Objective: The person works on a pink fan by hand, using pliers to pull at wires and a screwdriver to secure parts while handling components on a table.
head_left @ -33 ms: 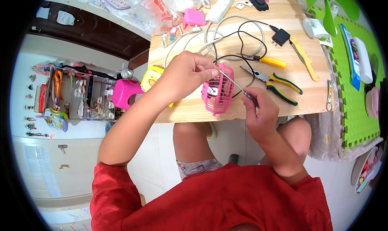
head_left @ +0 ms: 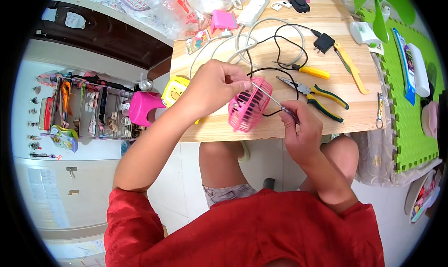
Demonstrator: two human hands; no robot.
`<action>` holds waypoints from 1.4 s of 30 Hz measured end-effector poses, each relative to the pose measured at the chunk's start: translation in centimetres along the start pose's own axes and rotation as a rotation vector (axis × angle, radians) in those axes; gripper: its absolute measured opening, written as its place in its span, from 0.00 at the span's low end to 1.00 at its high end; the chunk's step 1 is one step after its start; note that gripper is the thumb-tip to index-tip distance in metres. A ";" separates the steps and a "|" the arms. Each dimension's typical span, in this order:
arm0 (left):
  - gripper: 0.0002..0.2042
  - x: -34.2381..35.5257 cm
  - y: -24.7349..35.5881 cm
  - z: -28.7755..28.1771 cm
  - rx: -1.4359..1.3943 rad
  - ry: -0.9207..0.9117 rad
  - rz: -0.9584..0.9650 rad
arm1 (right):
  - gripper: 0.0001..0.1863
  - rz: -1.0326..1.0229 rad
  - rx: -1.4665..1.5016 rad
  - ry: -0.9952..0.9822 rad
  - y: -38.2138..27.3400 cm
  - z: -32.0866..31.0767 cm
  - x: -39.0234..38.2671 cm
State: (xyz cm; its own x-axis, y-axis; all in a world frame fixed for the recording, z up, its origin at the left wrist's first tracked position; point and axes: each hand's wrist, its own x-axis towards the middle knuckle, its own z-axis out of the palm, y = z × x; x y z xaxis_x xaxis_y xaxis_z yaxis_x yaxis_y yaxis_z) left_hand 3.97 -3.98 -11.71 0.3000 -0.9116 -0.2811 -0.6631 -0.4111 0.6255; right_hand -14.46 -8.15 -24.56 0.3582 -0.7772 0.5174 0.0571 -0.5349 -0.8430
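Note:
A small fan with a round pink cage [head_left: 247, 112] stands tilted near the table's front edge, dark blades or slots showing through its bars. My right hand [head_left: 301, 122] is closed on a screwdriver [head_left: 275, 100] with a dark handle. Its thin metal shaft slants up and left across the cage's upper edge. Just there my left hand [head_left: 224, 82] is closed in a pinch beside the cage and the shaft's tip; what lies between thumb and forefinger is hidden. A black cable [head_left: 272, 69] loops behind the cage.
Green-handled pliers [head_left: 322, 96] and a yellow-handled tool [head_left: 315, 72] lie right of the fan. Farther back are a black plug adapter [head_left: 324, 42], coiled grey cable, a white power strip [head_left: 254, 9] and plastic bags. A yellow box [head_left: 175, 90] sits by my left forearm, a yellow cutter [head_left: 352, 68] farther right.
The pink fan has tilted and its lower part has swung to the left. The black cable behind it has shifted. Both hands and the screwdriver stay nearly in place.

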 end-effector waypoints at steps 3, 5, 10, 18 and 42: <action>0.05 0.0 -0.5 -0.1 -0.056 0.010 -0.036 | 0.05 0.095 0.035 -0.052 0.0 -0.5 0.0; 0.05 0.2 -1.2 0.0 -0.085 -0.006 -0.051 | 0.04 0.190 0.071 -0.024 0.2 -0.8 -0.1; 0.07 0.0 -2.4 0.9 -0.131 0.156 0.066 | 0.04 0.372 0.291 -0.100 0.0 -0.2 -0.7; 0.08 -1.0 -1.8 -1.9 0.018 -0.225 0.201 | 0.06 0.668 0.791 -0.089 -0.2 2.2 1.7; 0.10 -1.0 -6.8 -0.4 -0.771 0.060 0.042 | 0.05 0.094 0.187 -0.076 -1.2 1.8 0.7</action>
State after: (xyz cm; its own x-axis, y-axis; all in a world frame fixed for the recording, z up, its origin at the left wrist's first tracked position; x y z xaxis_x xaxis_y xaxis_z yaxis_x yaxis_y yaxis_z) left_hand 8.52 -0.30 -15.39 0.3369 -0.9156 -0.2197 -0.0167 -0.2392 0.9708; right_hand -12.59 -7.44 -23.51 0.4388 -0.7896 0.4289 0.1899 -0.3850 -0.9031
